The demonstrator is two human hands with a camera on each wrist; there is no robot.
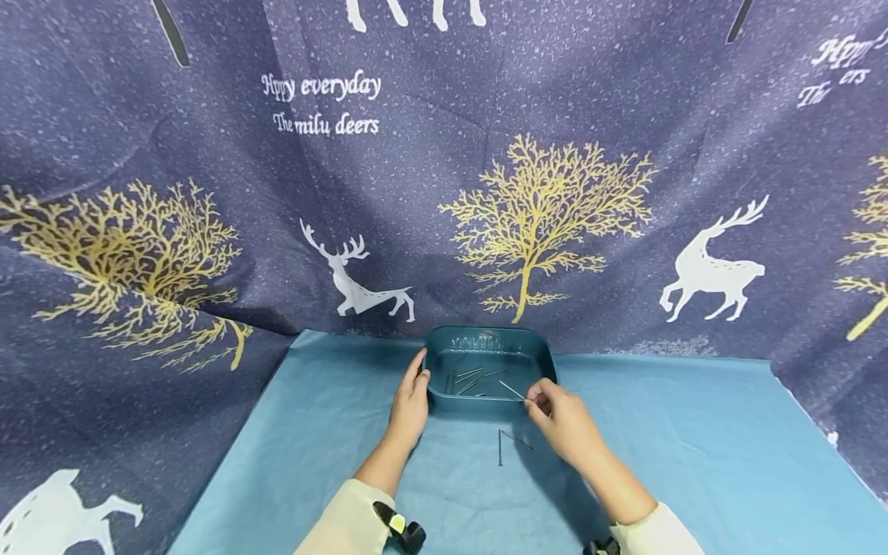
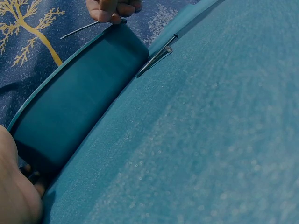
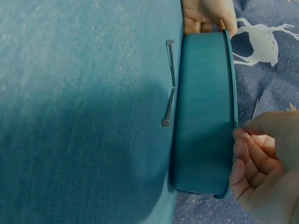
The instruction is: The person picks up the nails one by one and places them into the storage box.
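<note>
A dark teal plastic tray (image 1: pixel 486 400) stands on the blue cloth. Several long metal nails (image 1: pixel 468 377) lie loose on its floor, mostly to the left. At the tray's left end my left hand (image 1: pixel 411 401) holds the side, thumb by the rim and fingers against the wall. My right hand (image 1: pixel 560 416) pinches one nail (image 1: pixel 512 390) between thumb and fingertips at the near right rim, its thin end pointing over the inside. In front of the tray, two more nails (image 3: pixel 171 63) lie on the cloth, their thin ends close together and flat heads apart.
Blue cloth (image 1: pixel 458 493) covers the table. Behind the tray hangs a dark blue curtain (image 1: pixel 430 193) printed with deer and yellow trees. Black wrist straps (image 1: pixel 400 527) sit over the light sleeves (image 1: pixel 347 524).
</note>
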